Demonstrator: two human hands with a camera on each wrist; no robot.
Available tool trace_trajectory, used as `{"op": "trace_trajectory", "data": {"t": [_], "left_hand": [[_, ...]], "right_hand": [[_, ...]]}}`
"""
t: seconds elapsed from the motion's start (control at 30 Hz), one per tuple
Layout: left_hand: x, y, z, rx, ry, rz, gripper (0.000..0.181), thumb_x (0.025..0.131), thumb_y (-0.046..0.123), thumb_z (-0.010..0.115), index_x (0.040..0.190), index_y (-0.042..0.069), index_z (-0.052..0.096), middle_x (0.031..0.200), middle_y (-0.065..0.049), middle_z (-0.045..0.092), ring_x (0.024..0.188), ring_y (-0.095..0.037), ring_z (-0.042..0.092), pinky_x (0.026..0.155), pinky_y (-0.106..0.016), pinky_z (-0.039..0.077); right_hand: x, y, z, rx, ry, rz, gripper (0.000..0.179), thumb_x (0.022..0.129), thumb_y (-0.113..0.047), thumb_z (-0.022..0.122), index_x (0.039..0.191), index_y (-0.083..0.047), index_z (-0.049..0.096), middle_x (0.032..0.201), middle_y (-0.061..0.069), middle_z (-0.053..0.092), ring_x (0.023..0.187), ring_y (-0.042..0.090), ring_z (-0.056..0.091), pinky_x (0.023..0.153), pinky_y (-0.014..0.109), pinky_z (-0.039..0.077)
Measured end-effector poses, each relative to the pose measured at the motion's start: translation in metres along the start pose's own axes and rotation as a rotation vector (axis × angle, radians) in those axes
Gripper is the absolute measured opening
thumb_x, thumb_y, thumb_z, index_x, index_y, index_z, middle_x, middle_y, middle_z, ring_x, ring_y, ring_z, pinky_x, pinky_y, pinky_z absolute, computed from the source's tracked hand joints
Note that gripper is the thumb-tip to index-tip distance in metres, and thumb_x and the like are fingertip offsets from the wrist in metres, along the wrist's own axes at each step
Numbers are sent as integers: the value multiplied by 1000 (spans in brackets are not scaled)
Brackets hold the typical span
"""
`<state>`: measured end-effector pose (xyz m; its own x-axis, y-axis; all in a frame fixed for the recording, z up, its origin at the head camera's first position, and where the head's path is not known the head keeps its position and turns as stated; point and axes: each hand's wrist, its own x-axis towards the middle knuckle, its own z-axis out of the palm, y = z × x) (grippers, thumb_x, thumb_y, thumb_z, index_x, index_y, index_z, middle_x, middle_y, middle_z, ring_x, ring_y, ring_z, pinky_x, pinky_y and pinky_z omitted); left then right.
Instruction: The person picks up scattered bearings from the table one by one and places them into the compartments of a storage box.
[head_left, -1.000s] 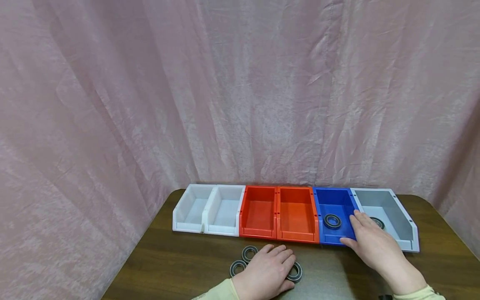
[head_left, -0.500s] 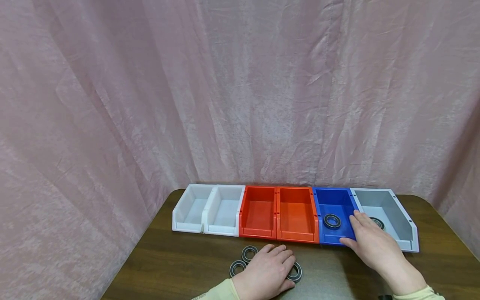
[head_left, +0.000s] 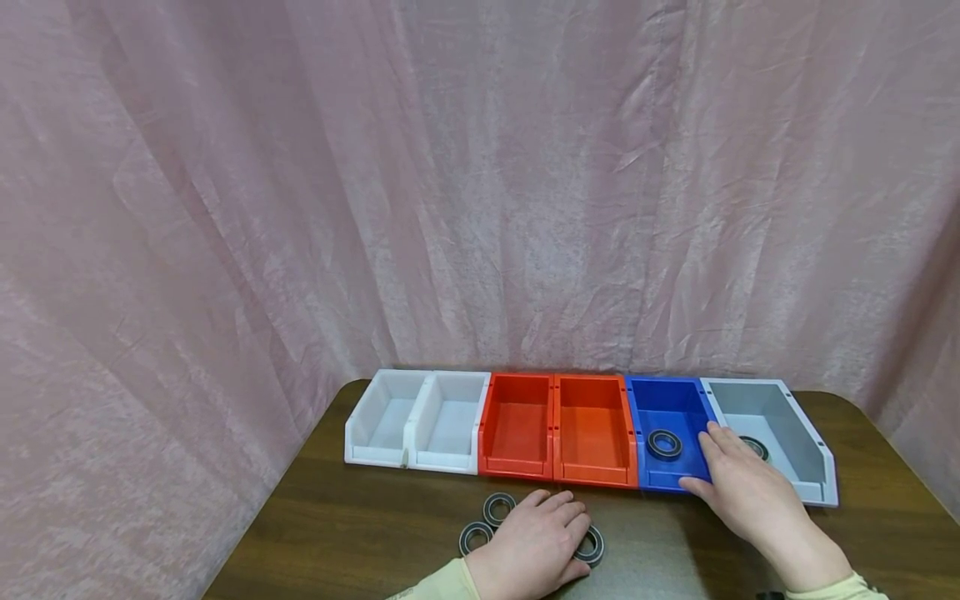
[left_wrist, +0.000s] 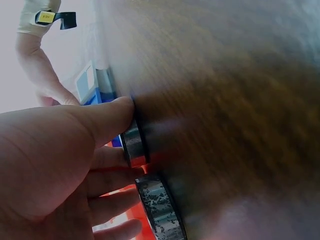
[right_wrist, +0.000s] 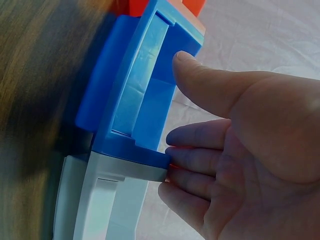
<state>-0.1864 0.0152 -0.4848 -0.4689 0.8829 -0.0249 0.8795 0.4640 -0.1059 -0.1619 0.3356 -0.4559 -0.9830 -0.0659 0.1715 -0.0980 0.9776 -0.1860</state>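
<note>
My left hand (head_left: 534, 542) is low over the wooden table, its thumb and index finger at opposite edges of a ball bearing (head_left: 592, 546), pinching it. Seen from the left wrist, this bearing (left_wrist: 134, 145) stands between thumb and index finger, and a second bearing (left_wrist: 159, 205) is close to the other fingertips. Two more bearings, an upper one (head_left: 498, 507) and a lower one (head_left: 474, 537), lie just left of the hand. My right hand (head_left: 750, 483), fingers extended, reaches over the wall between the blue bin (head_left: 678, 396) and the grey bin (head_left: 810, 446). Nothing is in its grasp.
One bearing (head_left: 664, 444) lies in the blue bin, another (head_left: 756, 447) in the grey bin, partly behind my right hand. Two white bins (head_left: 450, 458), a red bin (head_left: 517, 468) and an orange-red bin (head_left: 596, 475) continue the row leftward. A pink curtain (head_left: 480, 183) hangs behind the table.
</note>
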Motion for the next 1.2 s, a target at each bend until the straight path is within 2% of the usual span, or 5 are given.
{"op": "trace_trajectory", "data": {"t": [0.27, 0.8, 1.2], "left_hand": [[1, -1, 1, -18, -11, 1, 57, 106, 57, 68, 150, 22, 69, 152, 8, 66, 145, -14, 58, 121, -40, 47], [2, 2, 0, 28, 12, 25, 54, 105, 60, 68, 140, 19, 74, 144, 6, 71, 139, -14, 62, 123, -35, 43], [2, 3, -7, 25, 18, 5, 57, 105, 63, 66, 143, 21, 72, 147, 7, 69, 142, -13, 60, 125, -35, 40]], "right_hand": [[-1, -1, 1, 0, -16, 8, 81, 94, -37, 87, 141, 22, 57, 153, 47, 47, 142, 65, 46, 112, 74, 44], [0, 0, 2, -9, -15, 4, 81, 95, -38, 86, 141, 22, 57, 153, 47, 47, 142, 64, 46, 113, 73, 44], [-1, 0, 1, -16, -11, 5, 81, 94, -38, 87, 140, 22, 57, 151, 47, 48, 141, 64, 48, 112, 73, 45]]}}
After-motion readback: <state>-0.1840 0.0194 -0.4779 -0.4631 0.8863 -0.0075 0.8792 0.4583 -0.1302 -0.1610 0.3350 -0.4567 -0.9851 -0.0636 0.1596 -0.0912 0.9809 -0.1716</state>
